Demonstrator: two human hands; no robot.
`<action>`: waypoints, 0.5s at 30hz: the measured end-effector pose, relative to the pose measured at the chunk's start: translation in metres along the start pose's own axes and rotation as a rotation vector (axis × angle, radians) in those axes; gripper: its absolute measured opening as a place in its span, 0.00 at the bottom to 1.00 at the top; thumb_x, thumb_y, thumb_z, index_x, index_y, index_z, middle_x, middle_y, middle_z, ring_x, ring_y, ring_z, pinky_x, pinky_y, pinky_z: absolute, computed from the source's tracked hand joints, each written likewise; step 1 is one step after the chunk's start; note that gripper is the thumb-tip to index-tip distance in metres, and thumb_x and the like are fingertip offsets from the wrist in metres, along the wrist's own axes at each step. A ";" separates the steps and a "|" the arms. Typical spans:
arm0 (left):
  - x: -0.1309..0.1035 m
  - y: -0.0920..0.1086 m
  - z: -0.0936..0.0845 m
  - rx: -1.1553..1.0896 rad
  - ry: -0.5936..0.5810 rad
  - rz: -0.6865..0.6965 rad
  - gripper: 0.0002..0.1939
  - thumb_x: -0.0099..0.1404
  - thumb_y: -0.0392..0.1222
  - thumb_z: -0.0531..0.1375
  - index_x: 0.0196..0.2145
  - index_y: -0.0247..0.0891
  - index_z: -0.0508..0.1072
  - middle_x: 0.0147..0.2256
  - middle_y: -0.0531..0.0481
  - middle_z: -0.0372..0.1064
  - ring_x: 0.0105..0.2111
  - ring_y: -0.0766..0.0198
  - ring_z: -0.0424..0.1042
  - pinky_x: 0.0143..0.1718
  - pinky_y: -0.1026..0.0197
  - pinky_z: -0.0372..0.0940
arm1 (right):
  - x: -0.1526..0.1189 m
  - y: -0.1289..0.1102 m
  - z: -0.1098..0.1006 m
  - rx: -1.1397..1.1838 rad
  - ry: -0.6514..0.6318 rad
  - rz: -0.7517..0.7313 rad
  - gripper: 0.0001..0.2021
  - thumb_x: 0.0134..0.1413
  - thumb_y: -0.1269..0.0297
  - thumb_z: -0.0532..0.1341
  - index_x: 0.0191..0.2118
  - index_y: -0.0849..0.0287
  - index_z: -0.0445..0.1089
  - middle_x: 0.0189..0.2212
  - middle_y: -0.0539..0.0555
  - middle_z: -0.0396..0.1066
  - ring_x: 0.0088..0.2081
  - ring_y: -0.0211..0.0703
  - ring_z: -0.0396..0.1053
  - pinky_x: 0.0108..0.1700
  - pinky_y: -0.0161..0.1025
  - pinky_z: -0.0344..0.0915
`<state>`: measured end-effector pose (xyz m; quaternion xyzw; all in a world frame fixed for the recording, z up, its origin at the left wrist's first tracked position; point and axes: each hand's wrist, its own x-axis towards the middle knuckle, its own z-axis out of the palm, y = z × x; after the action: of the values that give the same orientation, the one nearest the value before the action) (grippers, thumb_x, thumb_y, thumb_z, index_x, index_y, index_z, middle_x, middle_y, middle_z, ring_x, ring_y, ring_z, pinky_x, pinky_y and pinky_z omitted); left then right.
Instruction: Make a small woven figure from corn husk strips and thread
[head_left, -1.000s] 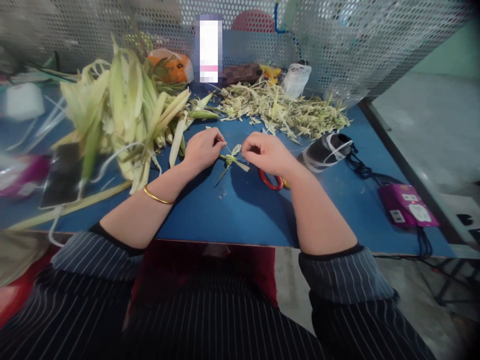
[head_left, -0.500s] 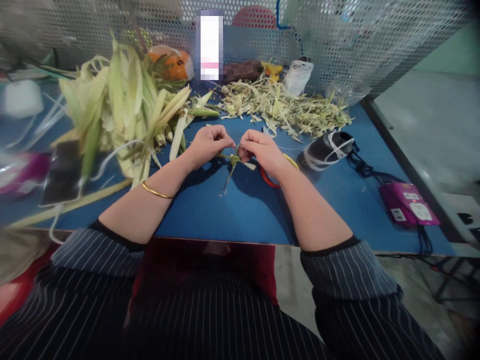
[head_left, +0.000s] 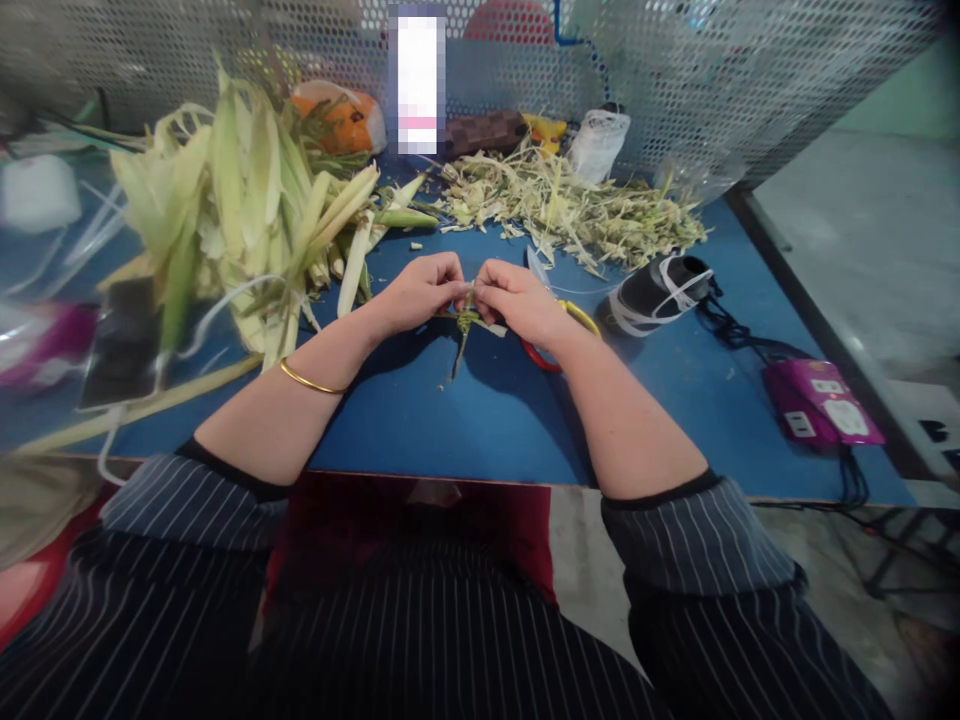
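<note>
Over the middle of the blue table, my left hand (head_left: 429, 288) and my right hand (head_left: 510, 297) are close together, thumbs and fingers pinched. Between them is a small knotted piece of corn husk (head_left: 465, 320), with a thin dark stem hanging toward the table and a pale flap out to the right. Both hands grip its top, where my fingertips hide the details. Scissors (head_left: 541, 357) with a red and a yellow handle lie partly under my right wrist. A thin pale thread runs from near my right hand to a dark spool (head_left: 660, 295) wound with white string.
Corn husks (head_left: 247, 190) are heaped at the left. Shredded husk strips (head_left: 570, 210) spread along the back by a perforated metal screen (head_left: 495, 65). A phone (head_left: 124, 345) with a white cable lies at left, a purple power strip (head_left: 823, 400) at right.
My hands have drawn slightly closer together, still pinching the knotted husk. Its hanging stem has shifted a little. More of the scissors shows beside my right hand.
</note>
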<state>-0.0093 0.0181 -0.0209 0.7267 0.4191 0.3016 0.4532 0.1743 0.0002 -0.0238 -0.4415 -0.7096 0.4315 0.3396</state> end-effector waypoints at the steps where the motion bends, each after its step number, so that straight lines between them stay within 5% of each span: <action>1: 0.000 -0.001 0.000 0.007 0.001 0.004 0.09 0.64 0.37 0.60 0.27 0.38 0.64 0.23 0.54 0.68 0.20 0.71 0.59 0.23 0.65 0.53 | 0.000 0.000 0.000 -0.025 -0.002 -0.016 0.11 0.57 0.76 0.55 0.27 0.55 0.59 0.18 0.45 0.63 0.23 0.35 0.61 0.30 0.37 0.58; 15: 0.001 -0.006 -0.003 0.118 -0.019 0.031 0.10 0.62 0.38 0.60 0.25 0.38 0.65 0.22 0.53 0.69 0.21 0.70 0.61 0.25 0.65 0.54 | -0.003 -0.005 -0.001 -0.217 -0.054 -0.033 0.12 0.57 0.76 0.55 0.26 0.55 0.58 0.20 0.46 0.62 0.26 0.37 0.58 0.32 0.38 0.56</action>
<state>-0.0129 0.0216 -0.0255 0.7614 0.4206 0.2763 0.4087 0.1749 -0.0029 -0.0193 -0.4523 -0.7682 0.3581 0.2776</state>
